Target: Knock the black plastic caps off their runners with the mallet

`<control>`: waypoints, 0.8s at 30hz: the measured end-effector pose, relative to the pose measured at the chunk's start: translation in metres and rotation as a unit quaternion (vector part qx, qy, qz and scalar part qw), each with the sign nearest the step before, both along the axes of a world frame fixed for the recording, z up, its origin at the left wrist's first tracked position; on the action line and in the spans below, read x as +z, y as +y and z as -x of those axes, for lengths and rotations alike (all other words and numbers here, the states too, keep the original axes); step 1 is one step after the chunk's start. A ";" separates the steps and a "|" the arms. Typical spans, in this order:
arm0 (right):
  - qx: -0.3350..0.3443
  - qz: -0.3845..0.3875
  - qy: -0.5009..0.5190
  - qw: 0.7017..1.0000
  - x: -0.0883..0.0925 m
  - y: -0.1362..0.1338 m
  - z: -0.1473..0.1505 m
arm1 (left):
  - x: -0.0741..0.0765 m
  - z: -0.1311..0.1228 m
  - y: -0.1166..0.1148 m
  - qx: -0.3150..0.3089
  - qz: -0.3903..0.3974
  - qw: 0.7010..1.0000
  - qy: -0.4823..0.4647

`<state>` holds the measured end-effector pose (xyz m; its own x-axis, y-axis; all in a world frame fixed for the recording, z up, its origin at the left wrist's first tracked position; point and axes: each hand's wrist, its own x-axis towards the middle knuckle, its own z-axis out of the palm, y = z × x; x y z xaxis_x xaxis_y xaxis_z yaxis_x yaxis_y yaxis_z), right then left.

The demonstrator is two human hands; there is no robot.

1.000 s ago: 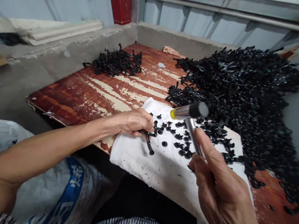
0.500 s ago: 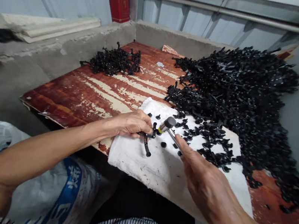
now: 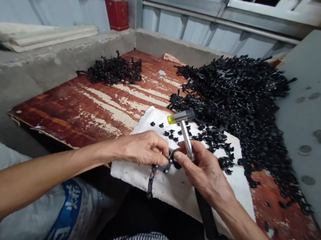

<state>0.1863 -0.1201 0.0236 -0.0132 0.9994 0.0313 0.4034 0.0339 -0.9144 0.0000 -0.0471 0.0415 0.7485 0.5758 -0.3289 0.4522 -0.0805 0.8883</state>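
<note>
My left hand (image 3: 140, 149) is closed on a black plastic sprue (image 3: 155, 172) whose stem hangs down over the front edge of a white cloth (image 3: 174, 187). My right hand (image 3: 204, 169) grips a small hammer (image 3: 184, 132) by its metal shaft, while its fingertips also touch the sprue. The hammer head, yellow-tipped on the left, points up and away. Both hands meet over the cloth's near edge. Several small black caps (image 3: 206, 137) lie loose on the cloth behind the hands.
A large heap of black sprues (image 3: 242, 100) fills the right of the worn red board (image 3: 95, 105); a small heap (image 3: 110, 70) lies far left. A grey panel (image 3: 315, 120) leans at right. A concrete ledge, a red box (image 3: 116, 13) and a woven sack (image 3: 57, 213) are nearby.
The hammer came down on the sprue, then lifted. Both hands drew back toward me, and my right fingers now touch the sprue as well. The camera tilted up slightly.
</note>
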 end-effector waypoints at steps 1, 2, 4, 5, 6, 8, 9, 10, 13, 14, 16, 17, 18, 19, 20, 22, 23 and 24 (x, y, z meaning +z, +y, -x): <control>0.007 0.037 0.041 0.998 -0.001 0.000 0.003 | 0.000 -0.001 -0.004 -0.019 -0.028 0.999 0.003; 0.013 0.068 0.076 0.995 -0.002 -0.001 0.005 | -0.001 -0.001 -0.007 -0.029 -0.050 0.998 0.005; 0.007 0.113 0.139 0.984 -0.002 -0.006 0.009 | -0.004 0.002 -0.013 -0.007 -0.064 0.998 -0.010; -0.008 0.124 0.167 0.978 -0.002 -0.009 0.010 | -0.006 0.005 -0.016 0.026 -0.057 0.998 -0.027; -0.029 0.123 0.186 0.974 -0.001 -0.011 0.011 | -0.008 0.008 -0.019 0.072 -0.042 0.995 -0.049; -0.071 0.114 0.215 0.967 0.000 -0.015 0.012 | -0.012 0.015 -0.027 0.170 0.017 0.981 -0.095; -0.087 0.107 0.226 0.964 -0.001 -0.016 0.013 | -0.014 0.016 -0.032 0.207 0.060 0.970 -0.115; -0.095 0.101 0.229 0.963 -0.002 -0.017 0.015 | -0.016 0.017 -0.036 0.231 0.108 0.958 -0.134; -0.087 0.095 0.226 0.966 -0.006 -0.018 0.022 | -0.021 0.013 -0.045 0.257 0.209 0.927 -0.175; -0.080 0.094 0.222 0.967 -0.008 -0.019 0.024 | -0.022 0.010 -0.045 0.264 0.213 0.923 -0.182; -0.066 0.092 0.212 0.971 -0.012 -0.022 0.024 | -0.024 0.005 -0.040 0.274 0.195 0.923 -0.187; -0.066 0.087 0.203 0.973 -0.013 -0.024 0.023 | -0.024 0.003 -0.036 0.276 0.181 0.926 -0.181; -0.070 0.078 0.190 0.976 -0.015 -0.026 0.021 | -0.025 0.002 -0.031 0.278 0.171 0.930 -0.169; -0.079 0.069 0.176 0.979 -0.016 -0.029 0.018 | -0.025 0.002 -0.026 0.280 0.165 0.933 -0.153; -0.091 0.061 0.166 0.980 -0.018 -0.032 0.014 | -0.025 0.002 -0.022 0.284 0.163 0.935 -0.133; -0.114 0.054 0.164 0.978 -0.021 -0.038 0.007 | -0.024 0.001 -0.014 0.295 0.164 0.936 -0.097; -0.121 0.057 0.172 0.976 -0.022 -0.041 0.005 | -0.023 0.001 -0.011 0.300 0.168 0.935 -0.084; -0.122 0.061 0.186 0.973 -0.024 -0.043 0.003 | -0.022 -0.001 -0.009 0.304 0.172 0.934 -0.075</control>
